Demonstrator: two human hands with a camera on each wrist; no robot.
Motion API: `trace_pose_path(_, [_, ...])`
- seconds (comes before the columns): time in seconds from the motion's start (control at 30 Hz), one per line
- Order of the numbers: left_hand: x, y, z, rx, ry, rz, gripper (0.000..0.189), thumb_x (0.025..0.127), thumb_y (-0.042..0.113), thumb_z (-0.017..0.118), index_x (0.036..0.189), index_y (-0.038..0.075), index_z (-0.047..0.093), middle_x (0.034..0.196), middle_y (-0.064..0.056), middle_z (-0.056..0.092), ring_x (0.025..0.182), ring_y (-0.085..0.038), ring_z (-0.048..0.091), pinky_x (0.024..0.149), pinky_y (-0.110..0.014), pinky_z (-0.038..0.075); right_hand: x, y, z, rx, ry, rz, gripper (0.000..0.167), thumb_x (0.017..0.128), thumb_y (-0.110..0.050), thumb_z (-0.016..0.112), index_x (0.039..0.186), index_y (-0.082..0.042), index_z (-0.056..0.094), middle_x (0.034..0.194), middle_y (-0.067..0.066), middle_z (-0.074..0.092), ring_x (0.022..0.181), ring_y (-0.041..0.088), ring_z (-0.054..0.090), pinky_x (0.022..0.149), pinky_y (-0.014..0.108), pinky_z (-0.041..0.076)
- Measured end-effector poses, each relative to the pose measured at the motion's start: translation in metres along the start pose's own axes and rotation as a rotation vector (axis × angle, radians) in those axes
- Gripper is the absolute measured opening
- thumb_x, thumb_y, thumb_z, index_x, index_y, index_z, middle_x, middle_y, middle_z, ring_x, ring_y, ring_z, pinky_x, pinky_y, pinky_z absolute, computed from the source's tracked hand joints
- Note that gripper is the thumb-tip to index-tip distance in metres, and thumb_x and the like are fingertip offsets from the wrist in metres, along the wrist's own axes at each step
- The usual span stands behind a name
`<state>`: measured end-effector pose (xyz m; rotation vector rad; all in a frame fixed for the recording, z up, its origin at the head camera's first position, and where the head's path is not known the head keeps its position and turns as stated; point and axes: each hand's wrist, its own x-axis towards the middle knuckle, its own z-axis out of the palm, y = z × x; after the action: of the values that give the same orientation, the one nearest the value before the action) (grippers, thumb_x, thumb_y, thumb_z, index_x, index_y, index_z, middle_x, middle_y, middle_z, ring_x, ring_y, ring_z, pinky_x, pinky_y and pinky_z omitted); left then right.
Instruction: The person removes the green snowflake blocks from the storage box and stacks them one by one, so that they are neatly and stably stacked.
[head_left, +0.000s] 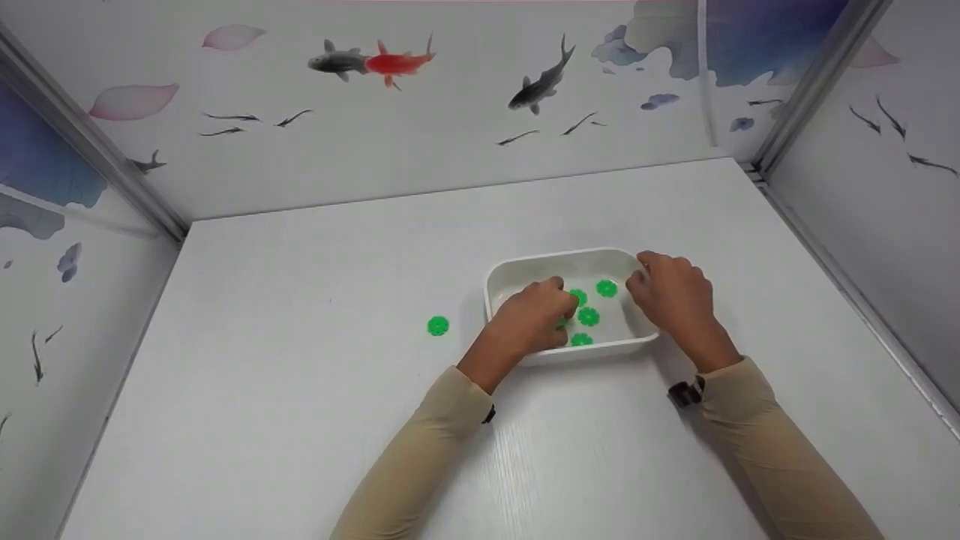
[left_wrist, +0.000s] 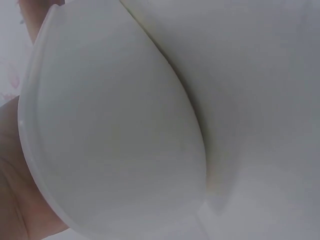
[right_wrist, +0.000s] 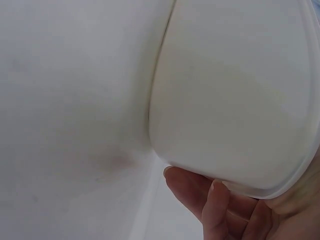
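Observation:
A white rectangular tray [head_left: 577,264] with rounded corners holds several green flower-shaped discs [head_left: 589,316]. My left hand [head_left: 529,315] reaches over its near left side, fingers bent down inside. Between that thumb and the fingers shows a bit of one green disc [head_left: 562,322], mostly hidden by the hand. At the right end, my right hand [head_left: 675,292] grips the tray's rim, thumb toward the inside. The right wrist view has its fingers [right_wrist: 187,187] against the tray's outer wall [right_wrist: 230,110]. In the left wrist view, the outer wall [left_wrist: 115,125] covers the left fingertips.
One more green disc [head_left: 438,325] lies on the white table [head_left: 300,360], left of the tray. Behind the table stands a white panel [head_left: 450,142] printed with fish and petals. Similar panels close off the left and right sides.

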<state>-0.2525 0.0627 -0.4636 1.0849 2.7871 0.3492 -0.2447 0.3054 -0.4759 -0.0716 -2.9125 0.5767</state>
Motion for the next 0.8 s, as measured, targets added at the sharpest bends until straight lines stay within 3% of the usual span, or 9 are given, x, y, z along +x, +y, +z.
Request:
trace_pose_path(0.27, [-0.0015, -0.0017, 0.0007, -0.031, 0.004, 0.004, 0.028, 0.097, 0.016, 0.081, 0.124, 0.014, 0.078, 0.119, -0.004, 0.073, 0.102, -0.017, 0.066, 0.093, -0.03, 0.06, -0.0013, -0.001, -0.001, 0.013, -0.007, -0.003, 0.041, 0.104, -0.018, 0.057, 0.136, 0.004, 0.069, 0.116, 0.03, 0.077, 0.076, 0.032, 0.062, 0.062, 0.045, 0.053])
trace_pose_path(0.5, [-0.0026, -0.001, -0.0004, -0.036, 0.027, 0.029, 0.02, 0.099, 0.015, 0.08, 0.119, 0.012, 0.078, 0.112, -0.005, 0.075, 0.098, -0.017, 0.066, 0.088, -0.029, 0.059, 0.0012, -0.0005, -0.0003, -0.005, -0.006, 0.013, 0.043, 0.102, -0.017, 0.057, 0.138, 0.003, 0.068, 0.122, 0.031, 0.075, 0.079, 0.035, 0.066, 0.064, 0.053, 0.058])
trace_pose_path(0.8, [-0.0041, 0.0002, -0.0007, -0.049, 0.014, 0.027, 0.025, 0.099, 0.015, 0.08, 0.124, 0.014, 0.077, 0.117, -0.004, 0.076, 0.099, -0.015, 0.064, 0.093, -0.028, 0.059, -0.0007, -0.0042, -0.0014, 0.012, -0.029, 0.03, 0.043, 0.104, -0.018, 0.056, 0.141, 0.003, 0.066, 0.125, 0.031, 0.074, 0.084, 0.035, 0.066, 0.071, 0.056, 0.06])
